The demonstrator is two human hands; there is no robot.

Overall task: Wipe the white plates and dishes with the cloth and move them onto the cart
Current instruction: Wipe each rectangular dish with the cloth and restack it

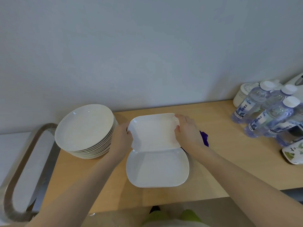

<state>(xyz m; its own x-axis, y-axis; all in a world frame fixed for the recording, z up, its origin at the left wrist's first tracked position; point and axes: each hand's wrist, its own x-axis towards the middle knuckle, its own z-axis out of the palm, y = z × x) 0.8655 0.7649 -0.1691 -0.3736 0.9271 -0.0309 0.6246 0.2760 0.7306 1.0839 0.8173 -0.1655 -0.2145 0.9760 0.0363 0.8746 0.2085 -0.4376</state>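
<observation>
Both hands grip one white rectangular dish (154,131), left hand (122,137) on its left rim, right hand (186,130) curled over its right rim, forearms reaching from the worktop's (229,145) near edge. It overlaps a second dish (157,169) mid-worktop; purple cloth (204,138) lies under the right wrist.

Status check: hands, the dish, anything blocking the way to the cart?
Left hand and right hand grip upper rectangular dish, tilted over second dish. Purple cloth under right hand. Plate stack stands toward cart handle.
</observation>
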